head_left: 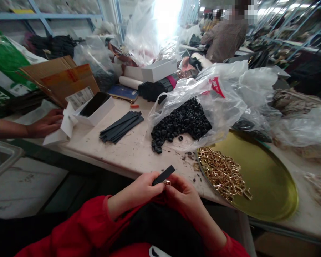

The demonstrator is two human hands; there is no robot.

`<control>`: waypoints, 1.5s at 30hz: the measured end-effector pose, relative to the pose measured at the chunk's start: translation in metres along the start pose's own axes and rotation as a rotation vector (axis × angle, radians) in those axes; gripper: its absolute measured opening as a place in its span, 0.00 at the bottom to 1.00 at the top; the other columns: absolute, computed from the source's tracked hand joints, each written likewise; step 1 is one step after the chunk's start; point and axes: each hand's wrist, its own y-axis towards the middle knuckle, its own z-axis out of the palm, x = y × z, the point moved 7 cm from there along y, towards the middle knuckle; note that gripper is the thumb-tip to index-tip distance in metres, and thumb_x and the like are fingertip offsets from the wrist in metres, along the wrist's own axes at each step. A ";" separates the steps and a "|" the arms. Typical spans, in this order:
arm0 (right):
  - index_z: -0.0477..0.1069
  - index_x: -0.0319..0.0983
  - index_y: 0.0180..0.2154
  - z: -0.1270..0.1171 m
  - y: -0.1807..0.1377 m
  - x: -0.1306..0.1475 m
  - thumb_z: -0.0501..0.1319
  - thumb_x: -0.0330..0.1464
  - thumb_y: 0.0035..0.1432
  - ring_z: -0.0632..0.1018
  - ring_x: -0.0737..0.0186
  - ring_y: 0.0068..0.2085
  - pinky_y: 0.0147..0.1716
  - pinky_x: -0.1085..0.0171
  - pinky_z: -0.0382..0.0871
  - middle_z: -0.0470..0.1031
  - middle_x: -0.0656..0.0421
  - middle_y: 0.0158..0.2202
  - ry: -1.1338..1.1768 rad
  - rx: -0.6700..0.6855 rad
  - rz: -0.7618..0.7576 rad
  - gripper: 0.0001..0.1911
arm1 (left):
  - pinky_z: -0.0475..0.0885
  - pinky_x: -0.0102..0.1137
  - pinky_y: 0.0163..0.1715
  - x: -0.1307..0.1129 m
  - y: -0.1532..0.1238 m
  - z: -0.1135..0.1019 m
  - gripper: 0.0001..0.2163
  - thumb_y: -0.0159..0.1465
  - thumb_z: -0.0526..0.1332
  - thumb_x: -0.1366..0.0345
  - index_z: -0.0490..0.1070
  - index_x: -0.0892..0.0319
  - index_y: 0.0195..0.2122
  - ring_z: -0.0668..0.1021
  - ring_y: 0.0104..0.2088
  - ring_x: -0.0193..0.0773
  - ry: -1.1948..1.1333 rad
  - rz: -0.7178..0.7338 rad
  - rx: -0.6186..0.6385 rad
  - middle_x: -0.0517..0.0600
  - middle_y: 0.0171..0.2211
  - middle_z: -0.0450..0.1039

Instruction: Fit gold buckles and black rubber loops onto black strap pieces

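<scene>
Close to my lap, before the table's front edge, my left hand (149,188) is closed on a short dark strap (164,175), whose end points up and to the right. Beside it, my right hand (182,191) pinches a small gold buckle (167,182) at the strap. Whether the strap runs through the buckle I cannot tell, as my fingers cover part of both. More dark straps (121,126) lie in a loose stack on the table. A heap of similar gold buckles (222,173) rests on a round gold tray (270,178) to the right.
Black rings (180,121) spill from a clear plastic bag (224,107) mid-table. Another person's hand (46,123) rests by a white box (96,112) holding a phone (95,104) at left. A cardboard box (66,78) stands behind. Across the room is another person (226,35).
</scene>
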 end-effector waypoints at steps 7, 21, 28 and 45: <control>0.72 0.40 0.32 -0.009 -0.017 0.007 0.73 0.31 0.36 0.73 0.75 0.23 0.23 0.76 0.68 0.74 0.66 0.24 0.383 -0.283 0.100 0.18 | 0.62 0.25 0.27 -0.010 -0.026 -0.004 0.13 0.63 0.49 0.59 0.68 0.61 0.30 0.68 0.27 0.34 0.205 0.042 -0.071 0.46 0.25 0.67; 0.68 0.38 0.29 0.009 -0.062 0.012 0.67 0.38 0.47 0.70 0.70 0.23 0.23 0.70 0.65 0.71 0.66 0.22 -0.032 -0.302 -0.237 0.12 | 0.64 0.25 0.24 -0.011 -0.047 0.034 0.09 0.61 0.53 0.61 0.65 0.62 0.36 0.70 0.26 0.32 0.083 0.040 -0.010 0.47 0.29 0.71; 0.70 0.37 0.29 0.004 -0.061 0.001 0.64 0.42 0.49 0.69 0.69 0.25 0.26 0.69 0.65 0.71 0.63 0.25 -0.067 -0.320 -0.162 0.14 | 0.59 0.23 0.17 0.010 -0.043 0.038 0.13 0.59 0.54 0.55 0.64 0.62 0.32 0.66 0.19 0.28 -0.002 -0.066 0.005 0.45 0.24 0.69; 0.68 0.38 0.27 -0.012 -0.047 0.004 0.61 0.45 0.50 0.70 0.65 0.25 0.25 0.66 0.63 0.70 0.62 0.22 -0.336 -0.383 -0.174 0.16 | 0.55 0.23 0.16 0.027 -0.024 0.037 0.11 0.57 0.55 0.57 0.61 0.61 0.28 0.63 0.16 0.25 -0.206 -0.167 -0.009 0.45 0.22 0.69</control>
